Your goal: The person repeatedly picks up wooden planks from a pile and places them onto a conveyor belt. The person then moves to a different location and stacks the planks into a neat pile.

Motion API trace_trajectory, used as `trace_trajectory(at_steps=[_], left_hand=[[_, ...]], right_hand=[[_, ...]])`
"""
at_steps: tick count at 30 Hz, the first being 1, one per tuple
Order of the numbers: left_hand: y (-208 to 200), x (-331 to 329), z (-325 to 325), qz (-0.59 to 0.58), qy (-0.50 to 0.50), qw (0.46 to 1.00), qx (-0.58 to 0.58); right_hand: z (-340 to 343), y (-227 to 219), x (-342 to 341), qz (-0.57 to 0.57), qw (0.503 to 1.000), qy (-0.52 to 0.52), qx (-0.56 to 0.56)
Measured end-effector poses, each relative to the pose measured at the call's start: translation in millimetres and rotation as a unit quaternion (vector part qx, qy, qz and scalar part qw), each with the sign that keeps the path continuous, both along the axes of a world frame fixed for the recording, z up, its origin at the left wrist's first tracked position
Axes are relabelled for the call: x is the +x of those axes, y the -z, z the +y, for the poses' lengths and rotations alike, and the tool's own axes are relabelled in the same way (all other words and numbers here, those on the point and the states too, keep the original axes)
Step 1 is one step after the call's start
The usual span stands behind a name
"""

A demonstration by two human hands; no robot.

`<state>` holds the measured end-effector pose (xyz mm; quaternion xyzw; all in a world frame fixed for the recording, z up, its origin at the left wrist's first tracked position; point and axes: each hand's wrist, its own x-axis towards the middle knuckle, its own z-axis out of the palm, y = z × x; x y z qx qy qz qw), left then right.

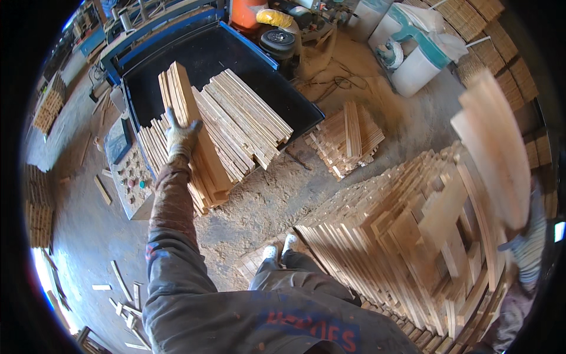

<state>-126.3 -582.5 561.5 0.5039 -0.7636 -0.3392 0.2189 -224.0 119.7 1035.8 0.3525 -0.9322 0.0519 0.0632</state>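
both gloved hands [181, 138] [526, 246] wide apart

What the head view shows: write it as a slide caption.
Gloved left hand on boards at a black-topped table, gloved right hand at a blurred board near stacked lumber.

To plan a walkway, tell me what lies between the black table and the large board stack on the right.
Between the black table and the large board stack, the head view shows a smaller wood pile on sawdust-strewn floor.
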Motion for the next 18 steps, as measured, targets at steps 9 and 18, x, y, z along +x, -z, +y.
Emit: trace_trajectory(at_steps=[9,18], left_hand=[[107.2,16.9,0.4,-0.282,-0.134,0.942,0.119],[158.0,-17.9,-2.1,-0.284,-0.123,0.948,0.080]], right_hand=[[-394.0,40.1,-229.1,-0.086,0.983,-0.139,0.088],[-621.7,418.6,-382.9,-0.195,0.979,-0.057,-0.009]])
